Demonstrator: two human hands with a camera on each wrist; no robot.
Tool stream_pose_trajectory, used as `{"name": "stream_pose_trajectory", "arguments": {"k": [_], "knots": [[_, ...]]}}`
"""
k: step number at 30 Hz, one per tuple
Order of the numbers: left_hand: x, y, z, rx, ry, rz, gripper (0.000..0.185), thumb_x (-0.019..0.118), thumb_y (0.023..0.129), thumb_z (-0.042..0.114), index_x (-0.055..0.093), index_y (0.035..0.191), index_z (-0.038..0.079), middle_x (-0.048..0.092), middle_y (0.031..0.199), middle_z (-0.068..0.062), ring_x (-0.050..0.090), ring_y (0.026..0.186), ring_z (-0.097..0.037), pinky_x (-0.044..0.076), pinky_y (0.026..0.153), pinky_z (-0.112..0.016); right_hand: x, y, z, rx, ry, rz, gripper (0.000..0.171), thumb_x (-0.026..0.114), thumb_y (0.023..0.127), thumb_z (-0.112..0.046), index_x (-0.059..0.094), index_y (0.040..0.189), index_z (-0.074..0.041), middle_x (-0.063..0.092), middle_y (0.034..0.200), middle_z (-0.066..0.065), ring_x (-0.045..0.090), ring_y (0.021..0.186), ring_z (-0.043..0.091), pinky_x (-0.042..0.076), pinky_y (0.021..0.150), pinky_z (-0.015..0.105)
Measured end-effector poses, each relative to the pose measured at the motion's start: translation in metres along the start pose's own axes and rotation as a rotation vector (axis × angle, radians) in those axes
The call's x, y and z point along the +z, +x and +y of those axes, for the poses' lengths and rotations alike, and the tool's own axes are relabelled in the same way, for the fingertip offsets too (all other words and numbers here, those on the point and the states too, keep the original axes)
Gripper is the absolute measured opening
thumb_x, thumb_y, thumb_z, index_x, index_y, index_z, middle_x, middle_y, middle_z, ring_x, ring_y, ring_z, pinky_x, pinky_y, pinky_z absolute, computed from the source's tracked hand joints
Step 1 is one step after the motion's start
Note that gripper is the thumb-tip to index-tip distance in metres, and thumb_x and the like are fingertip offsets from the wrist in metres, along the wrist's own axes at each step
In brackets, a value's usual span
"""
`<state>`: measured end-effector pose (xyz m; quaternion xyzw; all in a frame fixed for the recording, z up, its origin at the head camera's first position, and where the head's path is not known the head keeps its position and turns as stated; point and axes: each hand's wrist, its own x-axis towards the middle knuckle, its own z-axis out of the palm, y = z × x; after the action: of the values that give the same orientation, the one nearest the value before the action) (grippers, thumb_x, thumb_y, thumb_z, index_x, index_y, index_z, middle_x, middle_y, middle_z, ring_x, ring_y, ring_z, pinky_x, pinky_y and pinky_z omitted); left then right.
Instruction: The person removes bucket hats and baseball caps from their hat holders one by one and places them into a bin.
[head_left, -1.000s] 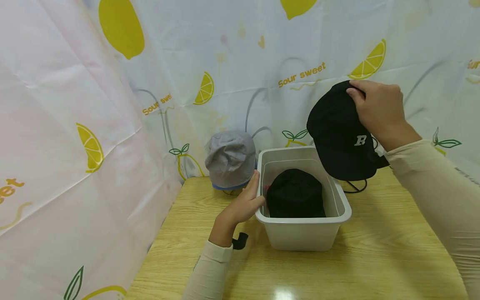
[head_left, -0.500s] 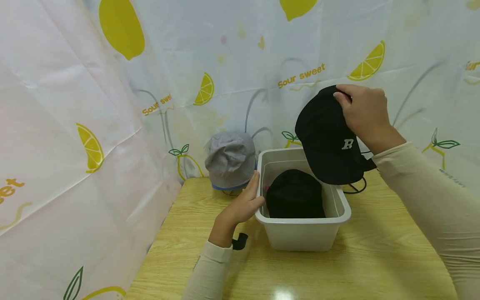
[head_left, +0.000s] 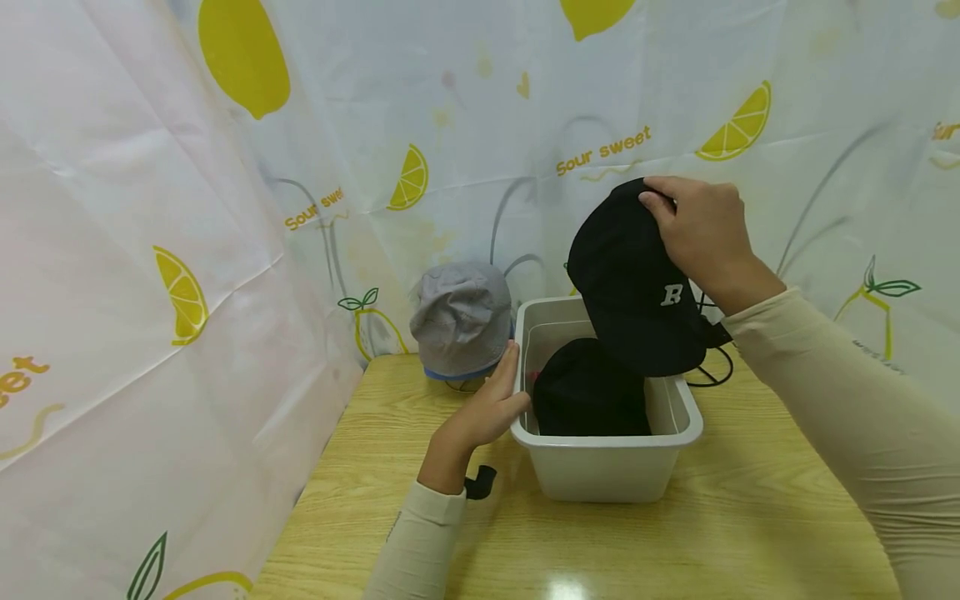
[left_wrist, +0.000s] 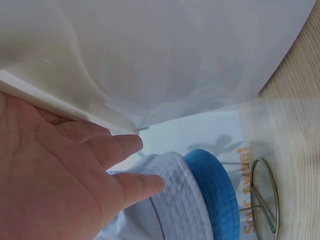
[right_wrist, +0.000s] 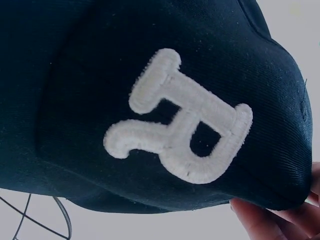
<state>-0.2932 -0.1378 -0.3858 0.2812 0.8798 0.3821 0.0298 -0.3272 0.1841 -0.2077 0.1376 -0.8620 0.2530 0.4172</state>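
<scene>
In the head view, my right hand point(head_left: 705, 233) pinches the crown of a black baseball cap point(head_left: 622, 267) with a white letter R. The cap hangs brim-down over the right back part of a white plastic bin point(head_left: 600, 471); its letter point(right_wrist: 180, 120) fills the right wrist view. My left hand point(head_left: 487, 404) holds the bin's left rim, thumb over the edge and fingers along the outside. Inside the bin sits another black hat point(head_left: 588, 392), partly overlapped by the held cap. Beside my left fingers, a grey bucket hat point(head_left: 461, 321) with a blue edge point(left_wrist: 212, 192) rests on a wire stand point(left_wrist: 265, 200).
A black wire base point(head_left: 712, 371) stands behind the bin at right. The wooden table point(head_left: 765, 500) meets a lemon-print curtain point(head_left: 465, 108) at the back and left. A small black object point(head_left: 482, 482) shows beside my left wrist. Something pink point(head_left: 533, 377) peeks out inside the bin.
My right hand has moved left and slightly down with the black baseball cap, which now overlaps the bin and the hat inside more. The left hand has stayed on the rim.
</scene>
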Motion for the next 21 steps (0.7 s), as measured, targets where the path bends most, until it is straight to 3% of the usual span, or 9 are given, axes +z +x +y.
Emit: {"name": "stream_pose_trajectory", "arguments": {"k": [6, 15, 21], "knots": [[0.0, 0.0, 0.001, -0.02, 0.012, 0.001, 0.092, 0.041, 0.092, 0.03, -0.01, 0.166, 0.011, -0.015, 0.173, 0.004, -0.01, 0.161, -0.018, 0.002, 0.129, -0.052, 0.005, -0.001, -0.008, 0.003, 0.024, -0.001, 0.034, 0.062, 0.105, -0.027, 0.073, 0.131, -0.008, 0.072, 0.125, 0.019, 0.067, 0.119, 0.041, 0.051, 0.1, 0.059], [0.0, 0.0, 0.001, -0.016, 0.011, 0.004, 0.092, 0.041, 0.092, 0.03, -0.008, 0.166, 0.009, -0.015, 0.174, 0.002, -0.009, 0.161, -0.023, 0.003, 0.128, -0.055, 0.013, -0.004, -0.019, -0.005, 0.063, -0.02, 0.034, 0.063, 0.105, -0.027, 0.073, 0.13, -0.007, 0.073, 0.126, 0.018, 0.068, 0.119, 0.04, 0.052, 0.101, 0.057], [-0.001, 0.0, 0.002, -0.029, 0.017, 0.001, 0.092, 0.042, 0.092, 0.031, -0.009, 0.166, 0.011, -0.015, 0.173, 0.004, -0.01, 0.161, -0.017, 0.004, 0.129, -0.051, 0.017, -0.004, -0.025, -0.019, 0.078, -0.027, 0.034, 0.063, 0.105, -0.027, 0.073, 0.13, -0.008, 0.073, 0.125, 0.017, 0.069, 0.118, 0.038, 0.052, 0.101, 0.056]]}}
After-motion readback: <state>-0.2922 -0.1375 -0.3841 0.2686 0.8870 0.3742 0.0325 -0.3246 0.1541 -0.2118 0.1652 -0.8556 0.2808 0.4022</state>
